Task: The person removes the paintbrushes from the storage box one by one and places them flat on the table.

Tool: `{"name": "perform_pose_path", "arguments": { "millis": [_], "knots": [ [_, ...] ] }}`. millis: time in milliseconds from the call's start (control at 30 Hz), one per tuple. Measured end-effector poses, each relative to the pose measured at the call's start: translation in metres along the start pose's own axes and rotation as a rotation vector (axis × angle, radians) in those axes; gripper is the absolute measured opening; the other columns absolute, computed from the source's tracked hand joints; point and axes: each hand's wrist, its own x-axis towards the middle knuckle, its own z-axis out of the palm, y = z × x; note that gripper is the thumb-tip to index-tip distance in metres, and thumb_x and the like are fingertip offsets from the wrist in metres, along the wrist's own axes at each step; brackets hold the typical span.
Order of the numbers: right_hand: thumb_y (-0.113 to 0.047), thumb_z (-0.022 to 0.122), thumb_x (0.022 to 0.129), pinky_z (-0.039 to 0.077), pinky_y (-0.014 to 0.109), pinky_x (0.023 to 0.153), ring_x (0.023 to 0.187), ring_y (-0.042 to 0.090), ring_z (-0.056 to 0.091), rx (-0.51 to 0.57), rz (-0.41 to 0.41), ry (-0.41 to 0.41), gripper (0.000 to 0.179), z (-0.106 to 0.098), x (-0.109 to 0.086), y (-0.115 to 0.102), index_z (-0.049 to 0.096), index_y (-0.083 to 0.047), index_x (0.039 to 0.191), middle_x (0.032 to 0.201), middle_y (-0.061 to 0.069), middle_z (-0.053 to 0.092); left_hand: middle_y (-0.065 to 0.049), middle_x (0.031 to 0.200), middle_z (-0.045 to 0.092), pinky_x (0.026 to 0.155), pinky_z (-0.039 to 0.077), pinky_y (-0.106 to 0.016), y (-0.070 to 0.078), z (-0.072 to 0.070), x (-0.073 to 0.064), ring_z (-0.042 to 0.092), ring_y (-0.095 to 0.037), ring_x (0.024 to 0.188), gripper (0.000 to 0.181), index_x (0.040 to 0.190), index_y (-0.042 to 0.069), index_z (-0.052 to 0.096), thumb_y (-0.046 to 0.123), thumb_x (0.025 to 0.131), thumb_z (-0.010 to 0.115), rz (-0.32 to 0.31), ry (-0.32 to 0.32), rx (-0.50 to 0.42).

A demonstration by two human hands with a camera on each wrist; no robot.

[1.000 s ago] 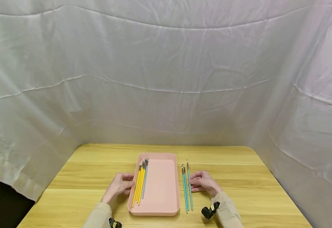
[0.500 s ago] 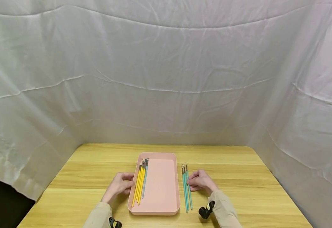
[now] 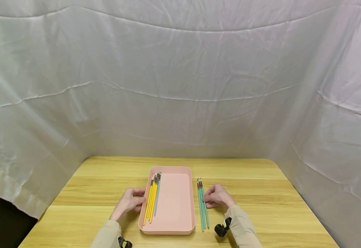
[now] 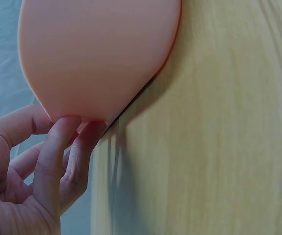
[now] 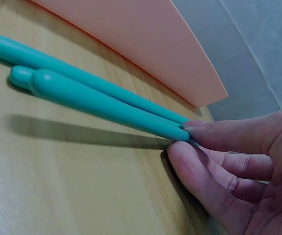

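A pink tray (image 3: pixel 174 206) stands on the table with several yellow-handled paintbrushes (image 3: pixel 152 203) and a blue-grey paintbrush (image 3: pixel 157 198) lying along its left side. My left hand (image 3: pixel 130 200) holds the tray's left wall at the rim, fingertips against the outside in the left wrist view. Right of the tray, three teal paintbrushes lie side by side, bristles pointing away. My right hand (image 3: pixel 218 197) pinches the rightmost teal paintbrush (image 5: pixel 97 103) between thumb and finger. Its handle end overlaps the middle teal brush (image 5: pixel 19 77), and another teal brush (image 5: pixel 13 49) lies closest to the tray.
The wooden table (image 3: pixel 261 213) extends to both sides and behind the tray. Grey-white fabric (image 3: pixel 180 120) hangs around its back and sides. Black wrist cameras (image 3: pixel 223 227) sit at the beige sleeves.
My right hand has moved left with the rightmost teal paintbrush and drawn it slightly toward me, bringing it against the other two. The left hand and tray stay put.
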Motion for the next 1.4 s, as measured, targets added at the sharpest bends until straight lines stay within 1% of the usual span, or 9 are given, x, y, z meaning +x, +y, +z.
{"name": "perform_pose_path", "arguments": {
  "millis": [233,433,667,867,1167,1300,1400],
  "knots": [
    [0.005,0.072,0.083,0.061,0.026,0.057,0.055,0.01,0.063,-0.017,-0.014,-0.014,0.008,-0.0007,-0.0009,-0.0007,0.068,0.01,0.088,0.068,0.007,0.067,-0.027,0.11,0.065,0.062,0.061,-0.031,-0.0017,-0.0006,0.0007,0.066,-0.016,0.075,0.043,0.127,-0.014,0.06,-0.005,0.086,0.066,0.01,-0.012,-0.006],
    [0.005,0.073,0.083,0.061,0.027,0.058,0.056,0.011,0.064,-0.017,-0.012,-0.011,0.009,-0.0007,-0.0018,-0.0013,0.068,0.01,0.089,0.07,0.009,0.069,-0.026,0.109,0.065,0.061,0.061,-0.03,-0.0019,-0.0011,0.0008,0.066,-0.015,0.075,0.042,0.127,-0.014,0.06,-0.005,0.086,0.066,0.016,-0.019,-0.012],
    [0.006,0.072,0.082,0.061,0.027,0.057,0.056,0.011,0.064,-0.009,-0.022,-0.008,0.008,0.0001,-0.0007,0.0009,0.068,0.01,0.087,0.068,0.009,0.068,-0.028,0.111,0.065,0.061,0.061,-0.031,-0.002,-0.002,0.0001,0.067,-0.016,0.076,0.043,0.127,-0.015,0.059,-0.005,0.086,0.066,0.02,-0.027,-0.005],
    [0.005,0.073,0.083,0.061,0.027,0.058,0.056,0.011,0.064,-0.001,-0.019,0.002,0.01,0.0005,-0.0017,0.0017,0.068,0.01,0.089,0.072,0.01,0.07,-0.028,0.111,0.065,0.061,0.062,-0.031,-0.0019,-0.0021,0.0002,0.067,-0.016,0.075,0.043,0.127,-0.015,0.059,-0.004,0.086,0.067,0.024,-0.027,0.004],
    [0.003,0.072,0.084,0.059,0.025,0.054,0.053,0.01,0.063,0.064,-0.016,0.048,0.012,0.0034,-0.003,0.0029,0.066,0.009,0.092,0.07,0.009,0.069,-0.027,0.109,0.065,0.061,0.061,-0.03,-0.0013,-0.0023,0.0,0.066,-0.016,0.074,0.044,0.127,-0.016,0.059,-0.005,0.085,0.066,0.035,-0.032,0.0],
    [0.0,0.072,0.086,0.057,0.023,0.051,0.051,0.009,0.061,0.104,-0.032,0.056,0.016,0.0055,-0.0036,0.0037,0.064,0.009,0.097,0.07,0.007,0.069,-0.028,0.109,0.065,0.061,0.061,-0.031,-0.0014,-0.0023,-0.0001,0.067,-0.016,0.074,0.045,0.127,-0.016,0.059,-0.005,0.085,0.066,0.03,-0.033,0.002],
    [-0.002,0.071,0.088,0.056,0.022,0.051,0.052,0.008,0.059,0.141,-0.053,0.044,0.022,0.0067,-0.004,0.0031,0.062,0.011,0.104,0.071,0.007,0.069,-0.028,0.109,0.065,0.061,0.061,-0.031,-0.0016,-0.0025,0.0003,0.067,-0.016,0.075,0.045,0.127,-0.016,0.059,-0.005,0.085,0.066,0.032,-0.037,0.001]
  ]
}}
